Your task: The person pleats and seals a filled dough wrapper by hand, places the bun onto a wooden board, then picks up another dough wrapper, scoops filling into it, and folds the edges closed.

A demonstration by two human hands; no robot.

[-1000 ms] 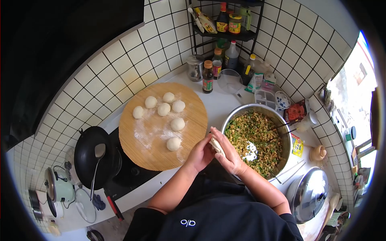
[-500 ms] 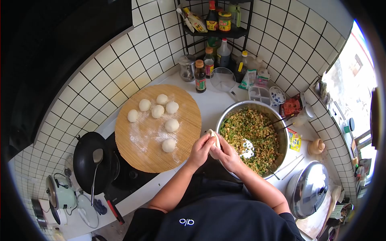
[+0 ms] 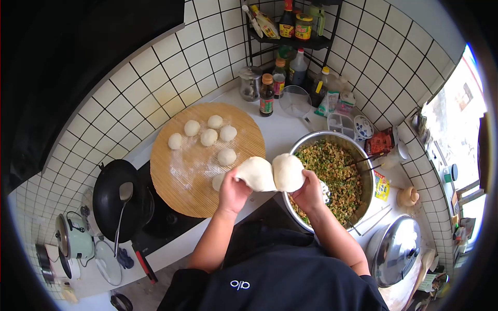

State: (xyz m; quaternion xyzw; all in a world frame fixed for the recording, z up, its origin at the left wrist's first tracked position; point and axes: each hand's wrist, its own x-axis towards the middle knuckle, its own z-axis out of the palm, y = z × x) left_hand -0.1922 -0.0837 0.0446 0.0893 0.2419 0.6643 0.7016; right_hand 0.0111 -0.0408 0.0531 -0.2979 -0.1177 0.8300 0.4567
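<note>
Two flat white dough pieces, a left one [image 3: 257, 173] and a right one [image 3: 288, 172], hang side by side with their edges touching. My left hand [image 3: 234, 192] pinches the outer edge of the left piece, and my right hand [image 3: 308, 191] grips the outer edge of the right piece. Beneath and beyond my left hand lies a round wooden board [image 3: 192, 181] dusted with flour. Several dough balls [image 3: 209, 137] rest on it, one partly hidden by my left hand. A steel bowl [image 3: 371, 181] of chopped filling [image 3: 337, 176] stands beside my right hand.
A black wok [image 3: 111, 207] with a ladle [image 3: 125, 192] sits at the left. Bottles [image 3: 266, 96] and a strainer [image 3: 295, 101] stand behind the board and bowl. A large lidded pot [image 3: 397, 251] is at the lower right, near chopsticks [image 3: 374, 220].
My hands have moved apart. The dough, earlier pressed together between them, is now spread out as two flat pieces. The camera view has shifted slightly.
</note>
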